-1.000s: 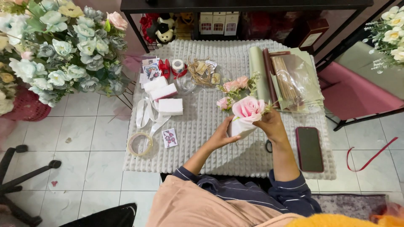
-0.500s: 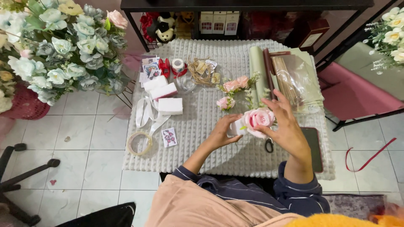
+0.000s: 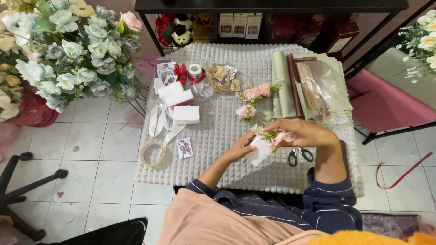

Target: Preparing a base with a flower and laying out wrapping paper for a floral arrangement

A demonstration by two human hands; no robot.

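Nubbly matt grey cloth mat (image 3: 227, 136), glossy clear tape roll (image 3: 152, 154), smooth white paper-wrapped posy (image 3: 260, 149).

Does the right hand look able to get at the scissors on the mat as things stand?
Probably yes. The scissors lie uncovered on the mat, just below the right hand, with nothing between them. But that hand is closed over the pink flower, so it would likely have to let go first.

White tiled floor (image 3: 91, 149). Low bench (image 3: 218, 136) under grey-white waffle cloth. Black shelf unit (image 3: 272, 7) behind. Pink seat (image 3: 386, 104) at right; black chair base (image 3: 22, 181) at left. Even light.
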